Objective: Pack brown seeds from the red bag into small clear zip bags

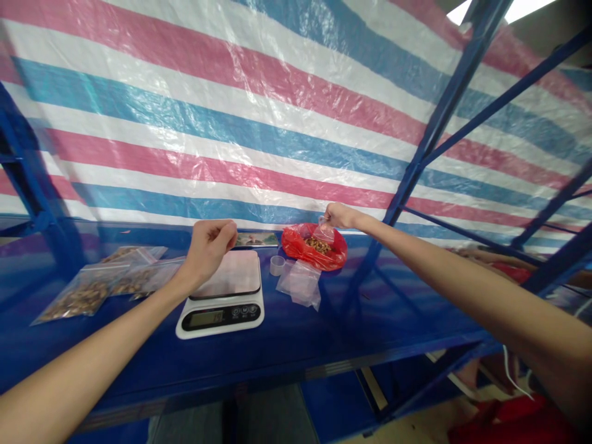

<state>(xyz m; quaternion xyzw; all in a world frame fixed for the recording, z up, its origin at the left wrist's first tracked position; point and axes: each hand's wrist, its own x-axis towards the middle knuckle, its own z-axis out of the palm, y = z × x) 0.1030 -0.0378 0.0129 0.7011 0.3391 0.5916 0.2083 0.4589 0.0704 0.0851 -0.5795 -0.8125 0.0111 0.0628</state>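
My left hand [211, 246] is closed, its thumb pressed against the curled fingers, over the left side of a white kitchen scale [231, 274]. Anything inside it is hidden. My right hand [340, 216] grips a clear plastic thing [324, 232], a scoop or small bag, I cannot tell which. That thing dips into an open red plastic bag [296, 245] holding small brown pieces [317, 246]. Clear empty bags [300, 283] lie just in front of the red bag. Between them and the scale stands a small clear cup [277, 266].
Several filled zip bags [83, 293] of brown pieces lie left of the scale on the blue table [287, 345]. Behind it is a flat rectangle with a picture [256, 239]. A striped plastic sheet [231, 123] hangs at the back; a blue metal post [423, 148] rises at the right.
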